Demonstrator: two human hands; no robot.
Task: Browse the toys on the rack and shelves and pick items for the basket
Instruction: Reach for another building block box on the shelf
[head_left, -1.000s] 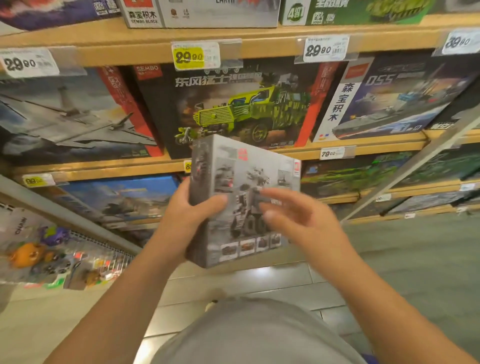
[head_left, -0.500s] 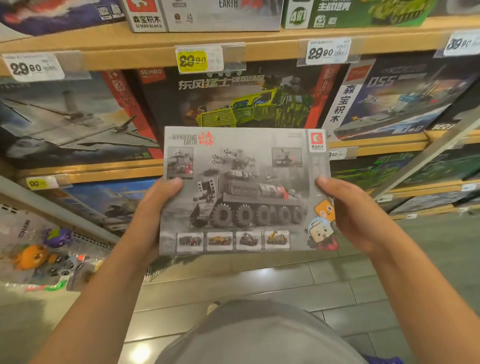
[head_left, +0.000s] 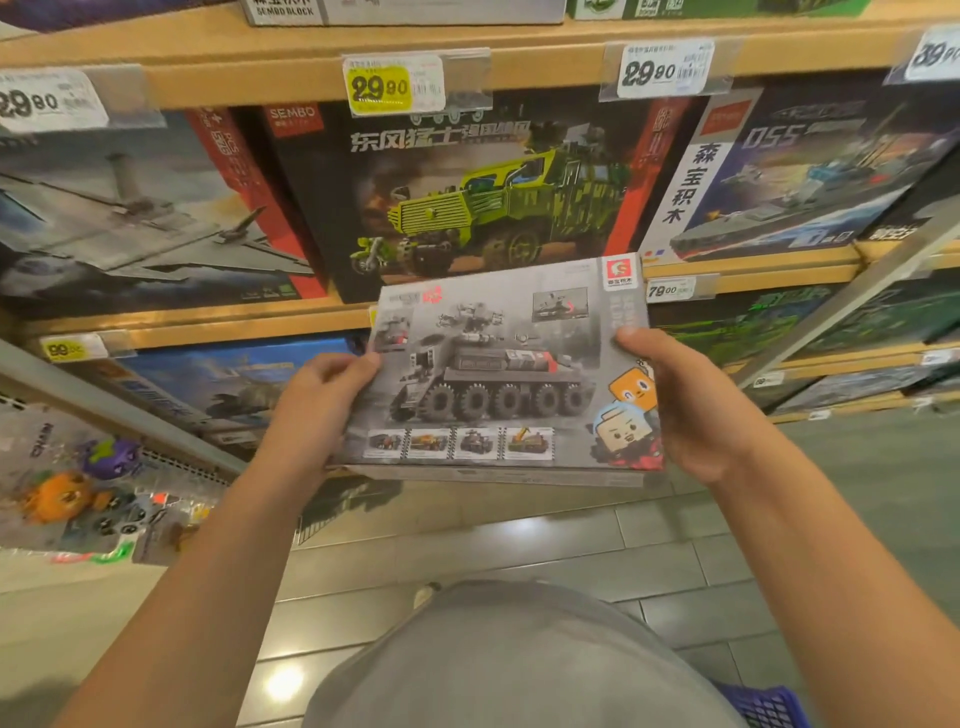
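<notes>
I hold a grey building-block box with an armoured wheeled vehicle printed on it, front face up, in front of the toy shelves. My left hand grips its left edge, thumb on the front. My right hand grips the right edge, thumb on top. A corner of a blue basket shows at the bottom right, low beside my body.
Wooden shelves carry large block-set boxes: a grey jet, a green truck, a warship. Price tags hang on the shelf edges. Bagged small toys hang on a rack at the left. Grey floor tiles lie below.
The box was turned from edge-on to face me, and my right hand took its right edge. Since then it has tilted flatter and moved a little right and down.
</notes>
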